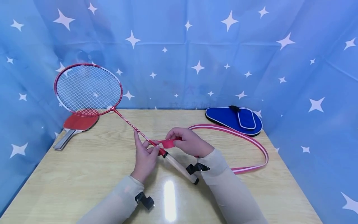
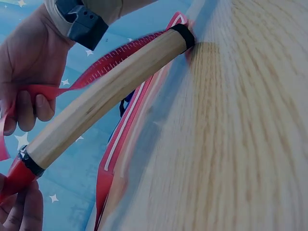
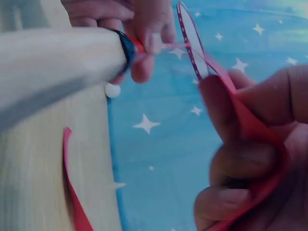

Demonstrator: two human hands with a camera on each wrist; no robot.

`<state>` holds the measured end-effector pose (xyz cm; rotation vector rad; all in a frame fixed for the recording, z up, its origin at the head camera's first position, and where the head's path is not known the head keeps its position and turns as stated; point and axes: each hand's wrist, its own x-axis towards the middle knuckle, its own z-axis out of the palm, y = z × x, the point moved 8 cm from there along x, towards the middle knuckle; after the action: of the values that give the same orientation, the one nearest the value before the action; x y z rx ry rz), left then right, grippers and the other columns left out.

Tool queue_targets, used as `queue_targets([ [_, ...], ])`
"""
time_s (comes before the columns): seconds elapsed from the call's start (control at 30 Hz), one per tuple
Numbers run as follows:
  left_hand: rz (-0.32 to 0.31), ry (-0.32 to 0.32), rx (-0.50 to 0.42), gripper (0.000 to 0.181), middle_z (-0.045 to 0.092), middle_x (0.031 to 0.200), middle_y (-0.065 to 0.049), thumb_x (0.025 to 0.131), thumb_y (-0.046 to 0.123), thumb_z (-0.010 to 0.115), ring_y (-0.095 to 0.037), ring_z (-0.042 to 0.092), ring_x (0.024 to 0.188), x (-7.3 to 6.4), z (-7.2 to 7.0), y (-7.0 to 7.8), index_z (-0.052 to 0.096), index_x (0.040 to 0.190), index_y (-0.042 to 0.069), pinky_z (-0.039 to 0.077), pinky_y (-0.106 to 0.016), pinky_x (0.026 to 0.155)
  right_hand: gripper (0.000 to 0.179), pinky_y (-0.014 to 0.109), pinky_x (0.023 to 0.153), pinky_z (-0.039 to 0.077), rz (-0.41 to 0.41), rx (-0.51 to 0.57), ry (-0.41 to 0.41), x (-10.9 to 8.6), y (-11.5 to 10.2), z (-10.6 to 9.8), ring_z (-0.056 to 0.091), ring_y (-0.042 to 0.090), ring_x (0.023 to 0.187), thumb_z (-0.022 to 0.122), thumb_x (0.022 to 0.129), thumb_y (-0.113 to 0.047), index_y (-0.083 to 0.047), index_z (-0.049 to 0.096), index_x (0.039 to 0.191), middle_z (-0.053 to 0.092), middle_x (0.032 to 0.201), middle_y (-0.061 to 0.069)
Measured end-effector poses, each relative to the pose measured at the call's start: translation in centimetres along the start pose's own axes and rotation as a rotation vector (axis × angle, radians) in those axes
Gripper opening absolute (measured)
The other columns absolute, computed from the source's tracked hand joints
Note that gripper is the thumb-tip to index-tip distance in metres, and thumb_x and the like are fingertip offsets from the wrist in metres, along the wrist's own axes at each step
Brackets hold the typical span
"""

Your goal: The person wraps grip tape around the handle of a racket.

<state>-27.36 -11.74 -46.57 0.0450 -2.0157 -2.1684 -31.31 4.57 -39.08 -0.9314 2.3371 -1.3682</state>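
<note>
A red-and-white badminton racket (image 1: 123, 117) slants across the table, its strung head raised at the far left. My left hand (image 1: 144, 159) grips it at the red cone just above the bare wooden handle (image 2: 108, 94), which has black bands at both ends. The handle's butt points down toward the table at the right. My right hand (image 1: 193, 142) holds a red grip tape (image 3: 260, 127) between thumb and curled fingers, close beside the cone. From there the tape's striped length (image 1: 258, 146) loops out over the table to the right.
At the back left lies a red table tennis bat (image 1: 81, 122), partly behind the racket head. A blue bat case (image 1: 223, 118) with white piping lies at the back right, near the tape loop. A blue star-patterned curtain (image 1: 167, 71) borders the wooden table (image 1: 84, 168).
</note>
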Motion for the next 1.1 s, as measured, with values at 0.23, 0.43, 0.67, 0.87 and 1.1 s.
queue_targets([
  [0.23,0.017,-0.007,-0.007,0.115,0.065,0.12,-0.03,0.1,-0.006,0.062,-0.025,0.077,0.084,-0.3,-0.1,0.0,-0.019,0.165,0.044,0.062,-0.026,0.078,0.016,0.029,0.071,0.054,-0.004,0.052,0.006,0.1,0.5,1.2,0.063,0.02,0.081,0.071,0.095,-0.007,-0.003,0.072,0.11,0.071,0.09,0.003],
  [0.43,0.012,-0.02,-0.016,0.115,0.068,0.119,-0.021,0.1,-0.006,0.062,-0.024,0.077,0.084,-0.2,-0.1,-0.2,-0.017,0.164,0.047,0.062,-0.027,0.08,0.015,0.027,0.07,0.054,-0.022,0.061,-0.006,0.6,0.8,2.2,0.063,0.017,0.079,0.074,0.091,-0.005,-0.005,0.073,0.106,0.07,0.088,0.003],
  [0.67,0.023,-0.019,-0.026,0.115,0.069,0.118,-0.019,0.1,-0.006,0.062,-0.024,0.077,0.084,-0.1,0.0,-0.1,-0.018,0.164,0.046,0.062,-0.027,0.078,0.011,0.025,0.072,0.054,-0.009,0.075,-0.015,0.9,1.1,3.0,0.063,0.014,0.08,0.074,0.091,-0.003,-0.004,0.074,0.101,0.071,0.088,0.004],
  [0.87,0.036,-0.027,-0.026,0.115,0.069,0.118,-0.02,0.1,-0.006,0.063,-0.02,0.077,0.082,-0.2,0.2,0.2,-0.018,0.164,0.045,0.062,-0.027,0.075,0.009,0.025,0.072,0.054,0.048,0.098,0.005,1.0,2.1,3.1,0.065,0.013,0.079,0.073,0.091,-0.002,-0.004,0.074,0.099,0.073,0.088,0.003],
  [1.1,0.05,-0.056,-0.069,0.112,0.067,0.121,-0.023,0.101,-0.009,0.057,-0.02,0.078,0.085,-0.3,0.3,0.3,-0.019,0.165,0.043,0.062,-0.029,0.08,0.009,0.025,0.07,0.052,0.06,0.087,0.012,1.1,2.4,3.2,0.064,0.013,0.076,0.072,0.09,-0.002,-0.005,0.074,0.099,0.074,0.086,0.002],
])
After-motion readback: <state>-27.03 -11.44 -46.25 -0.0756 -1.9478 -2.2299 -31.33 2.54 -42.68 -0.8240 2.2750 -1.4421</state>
